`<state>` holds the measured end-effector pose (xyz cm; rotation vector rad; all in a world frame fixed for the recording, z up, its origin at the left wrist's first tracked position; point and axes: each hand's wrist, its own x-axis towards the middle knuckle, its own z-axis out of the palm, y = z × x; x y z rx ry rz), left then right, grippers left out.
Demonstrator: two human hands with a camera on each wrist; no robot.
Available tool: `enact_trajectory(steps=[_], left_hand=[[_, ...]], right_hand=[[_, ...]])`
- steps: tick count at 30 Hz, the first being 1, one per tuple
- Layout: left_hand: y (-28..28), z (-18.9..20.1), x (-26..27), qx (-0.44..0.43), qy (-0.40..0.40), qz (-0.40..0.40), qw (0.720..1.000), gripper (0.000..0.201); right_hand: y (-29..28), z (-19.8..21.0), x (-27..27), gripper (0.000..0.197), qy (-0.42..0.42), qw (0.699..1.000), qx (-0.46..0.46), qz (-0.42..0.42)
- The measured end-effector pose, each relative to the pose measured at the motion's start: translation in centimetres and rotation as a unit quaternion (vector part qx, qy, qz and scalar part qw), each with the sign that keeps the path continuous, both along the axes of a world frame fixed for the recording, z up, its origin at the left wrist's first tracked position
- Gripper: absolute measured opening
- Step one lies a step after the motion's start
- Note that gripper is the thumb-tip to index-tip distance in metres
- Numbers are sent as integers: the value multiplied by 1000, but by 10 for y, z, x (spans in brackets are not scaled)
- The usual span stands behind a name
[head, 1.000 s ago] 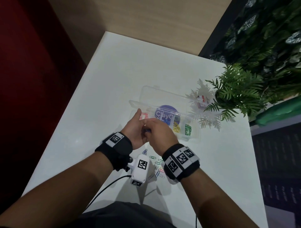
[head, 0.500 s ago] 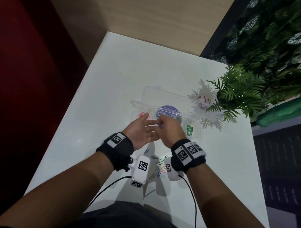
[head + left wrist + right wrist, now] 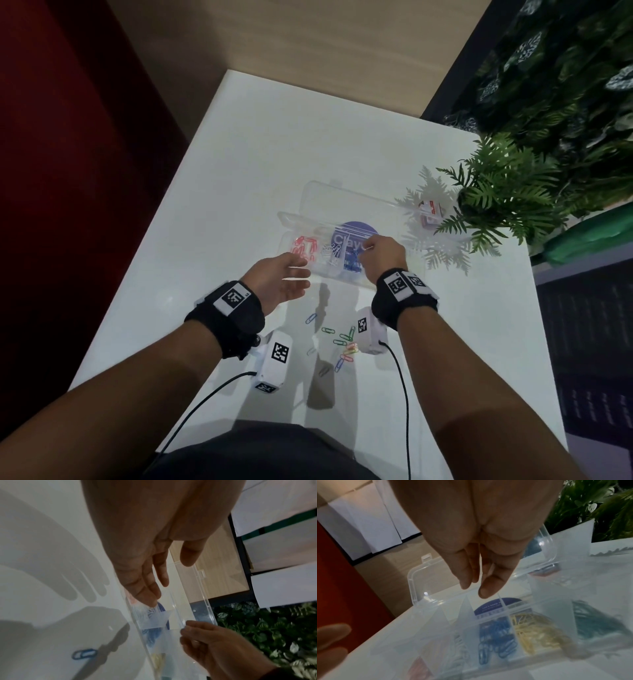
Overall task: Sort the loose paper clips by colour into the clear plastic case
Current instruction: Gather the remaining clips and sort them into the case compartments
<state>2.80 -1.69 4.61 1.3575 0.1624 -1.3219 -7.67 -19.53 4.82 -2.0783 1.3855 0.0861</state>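
The clear plastic case (image 3: pixel 342 283) lies on the white table with its lid (image 3: pixel 349 202) folded back. Its compartments hold red clips (image 3: pixel 303 246), white clips (image 3: pixel 330 253), blue clips (image 3: pixel 494 639), yellow clips (image 3: pixel 537 632) and green clips (image 3: pixel 594 622). My right hand (image 3: pixel 373 248) hovers over the blue compartment, its fingers (image 3: pixel 465 580) hanging loosely bent beside the thumb, with no clip showing between them. My left hand (image 3: pixel 291 277) floats flat at the case's near left corner, fingers straight, holding nothing. Several loose clips (image 3: pixel 344 337) lie between my wrists, a blue one (image 3: pixel 310 318) nearest the case.
A potted fern (image 3: pixel 496 198) overhangs the table's right side, with a small red and white box (image 3: pixel 430 212) under its fronds beside the case. The table (image 3: pixel 274 154) drops off to a dark floor on the left. Camera cables trail toward my body.
My hands were joined in front of the case, the right pinching something at the left's fingers. The right has since moved forward over the blue compartment and the left has spread flat.
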Motion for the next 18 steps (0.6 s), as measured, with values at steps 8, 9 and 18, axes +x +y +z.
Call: enact_trajectory(steps=[8,9,18], left_hand=[[4,-33,-7,97,-200,-152,963,29],[3,-39,-11,115,-252,-214,937,38],[2,-73,-83,176,-497,-544,653,61]], right_hand=[[26,-2,-73,21,24,993,61,93],[28,-8,-83,24,50,992,61,100],[85,-63,-108,45,131,951,35,277]])
